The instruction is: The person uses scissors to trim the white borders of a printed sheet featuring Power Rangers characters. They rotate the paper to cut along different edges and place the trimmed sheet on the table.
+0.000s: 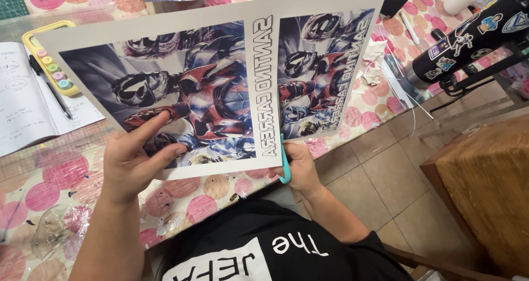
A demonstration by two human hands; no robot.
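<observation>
You've got a glossy paper print [220, 88], teal plastic scissors [284, 162], over a smooth, shiny dotted tablecloth [55, 176].

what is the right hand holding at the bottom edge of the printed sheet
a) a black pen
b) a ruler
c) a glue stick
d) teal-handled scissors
d: the right hand grips teal-handled scissors at the lower edge of the printed sheet, while the left hand pinches the sheet's near edge; the black pen lies apart on the open notebook.

Printed sheet [220, 82] blocks table [49, 176]; tiled floor [386, 176] right seemingly open.
</observation>
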